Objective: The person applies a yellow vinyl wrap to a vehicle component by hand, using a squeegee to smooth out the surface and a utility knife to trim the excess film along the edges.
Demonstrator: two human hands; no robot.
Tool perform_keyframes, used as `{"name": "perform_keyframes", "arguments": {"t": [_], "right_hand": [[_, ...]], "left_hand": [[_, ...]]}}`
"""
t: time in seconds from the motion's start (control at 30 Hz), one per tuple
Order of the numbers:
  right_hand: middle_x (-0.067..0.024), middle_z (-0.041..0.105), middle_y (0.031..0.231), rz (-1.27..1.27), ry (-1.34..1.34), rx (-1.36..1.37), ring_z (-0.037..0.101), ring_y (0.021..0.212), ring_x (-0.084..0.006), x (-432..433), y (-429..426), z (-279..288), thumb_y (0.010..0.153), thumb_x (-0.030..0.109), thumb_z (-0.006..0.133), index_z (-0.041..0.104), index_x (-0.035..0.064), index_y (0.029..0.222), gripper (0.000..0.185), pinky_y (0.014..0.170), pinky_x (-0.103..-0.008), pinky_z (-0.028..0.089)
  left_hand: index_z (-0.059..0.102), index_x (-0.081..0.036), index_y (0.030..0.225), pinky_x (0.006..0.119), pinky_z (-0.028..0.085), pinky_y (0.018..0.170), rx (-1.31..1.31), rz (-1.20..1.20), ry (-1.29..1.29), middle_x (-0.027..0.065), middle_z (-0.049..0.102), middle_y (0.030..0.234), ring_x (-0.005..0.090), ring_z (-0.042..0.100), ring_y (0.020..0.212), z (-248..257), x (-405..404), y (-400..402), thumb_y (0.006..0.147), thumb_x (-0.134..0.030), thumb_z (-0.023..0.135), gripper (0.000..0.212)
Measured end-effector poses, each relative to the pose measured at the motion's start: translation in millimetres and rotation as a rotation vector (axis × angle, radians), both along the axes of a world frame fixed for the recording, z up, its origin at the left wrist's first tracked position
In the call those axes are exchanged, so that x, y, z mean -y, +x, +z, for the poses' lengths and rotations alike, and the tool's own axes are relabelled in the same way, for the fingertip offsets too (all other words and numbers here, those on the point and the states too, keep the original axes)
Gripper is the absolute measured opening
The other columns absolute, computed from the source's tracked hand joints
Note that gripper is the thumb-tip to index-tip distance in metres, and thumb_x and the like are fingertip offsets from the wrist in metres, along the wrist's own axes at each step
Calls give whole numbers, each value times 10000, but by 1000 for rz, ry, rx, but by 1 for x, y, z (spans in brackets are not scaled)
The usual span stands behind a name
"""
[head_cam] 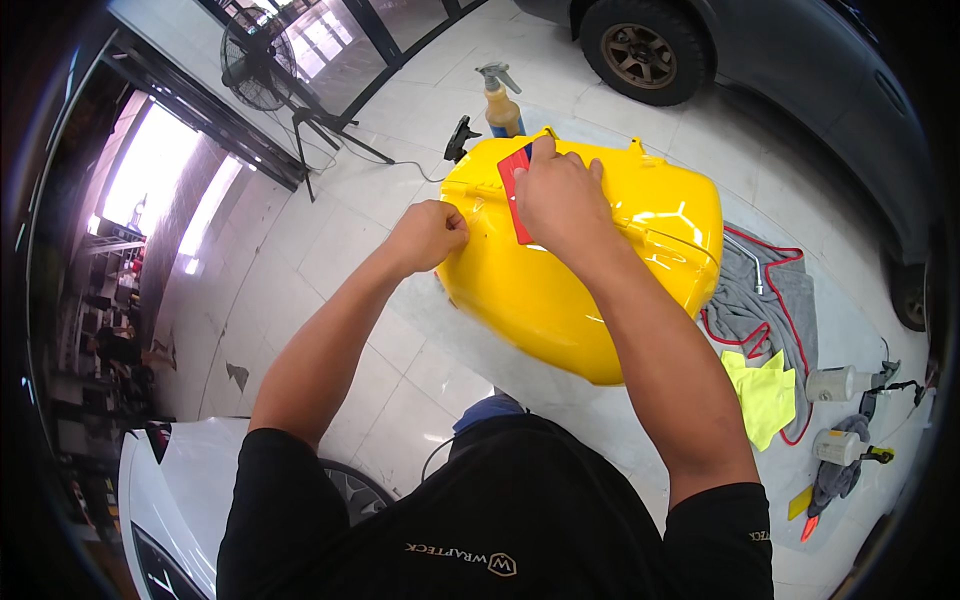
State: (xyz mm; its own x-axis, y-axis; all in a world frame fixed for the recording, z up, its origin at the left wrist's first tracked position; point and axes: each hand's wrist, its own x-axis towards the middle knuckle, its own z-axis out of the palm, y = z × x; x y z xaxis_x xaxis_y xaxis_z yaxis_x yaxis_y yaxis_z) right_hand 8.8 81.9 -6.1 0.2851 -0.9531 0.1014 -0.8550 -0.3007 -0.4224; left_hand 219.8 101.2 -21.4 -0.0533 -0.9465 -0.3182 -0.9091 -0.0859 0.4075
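Observation:
A glossy yellow moulded body panel (517, 300) lies before me, its surface curved and creased by a seam. My right hand (564, 199) grips a red flat squeegee (512, 195) with a dark blue edge, held against the panel's upper middle. At the panel's left edge is my left hand (431, 236), fingers curled and thumb against the forefinger. Whether a thin film or the panel's rim is pinched there is hidden by the fingers.
Behind the panel stand a spray bottle (502, 109) and a black spray head (460, 140). To the right lie a grey towel (787, 300), a neon-yellow cloth (761, 397) and white spray bottles (832, 384). A floor fan (259, 64) and parked cars surround the work area.

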Motion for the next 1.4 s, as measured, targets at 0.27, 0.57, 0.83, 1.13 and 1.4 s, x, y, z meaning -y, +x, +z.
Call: {"name": "perform_keyframes", "arguments": {"t": [0.27,0.57,0.83,1.13,1.4], "right_hand": [[-285,702,1091,-54,-27,54,658,1096,-410,2,0,-2,1046,271,529,505,-52,1271,394,1127,-614,380],[-252,722,1076,-46,2,55,648,1137,-393,0,5,9,1025,222,545,518,-48,1223,336,1115,-644,368],[-280,724,1032,-183,113,189,708,998,-428,13,12,21,1048,280,549,514,-31,1199,347,992,-544,495],[-254,721,981,-325,-64,424,725,876,-393,26,12,9,1016,293,640,546,-35,1121,357,810,-440,571],[-185,723,1038,-579,-46,592,724,929,-278,-37,79,9,975,229,710,551,-7,1159,339,862,-388,564]], "left_hand": [[700,-17,904,307,543,780,-167,43,57,75,703,840,158,649,802,-2,-2,-1,897,-127,673,113],[678,15,1045,290,518,846,-511,115,246,72,715,961,158,652,868,-13,11,32,948,-125,669,171],[713,18,989,278,495,832,-447,-9,228,70,716,907,150,633,852,-5,21,42,943,-143,702,168],[711,25,990,267,514,774,-624,-97,120,41,692,856,120,628,798,-42,35,61,946,-134,702,165],[705,42,998,264,521,748,-740,-133,126,57,701,870,110,632,777,-54,43,70,931,-109,696,166]]}}
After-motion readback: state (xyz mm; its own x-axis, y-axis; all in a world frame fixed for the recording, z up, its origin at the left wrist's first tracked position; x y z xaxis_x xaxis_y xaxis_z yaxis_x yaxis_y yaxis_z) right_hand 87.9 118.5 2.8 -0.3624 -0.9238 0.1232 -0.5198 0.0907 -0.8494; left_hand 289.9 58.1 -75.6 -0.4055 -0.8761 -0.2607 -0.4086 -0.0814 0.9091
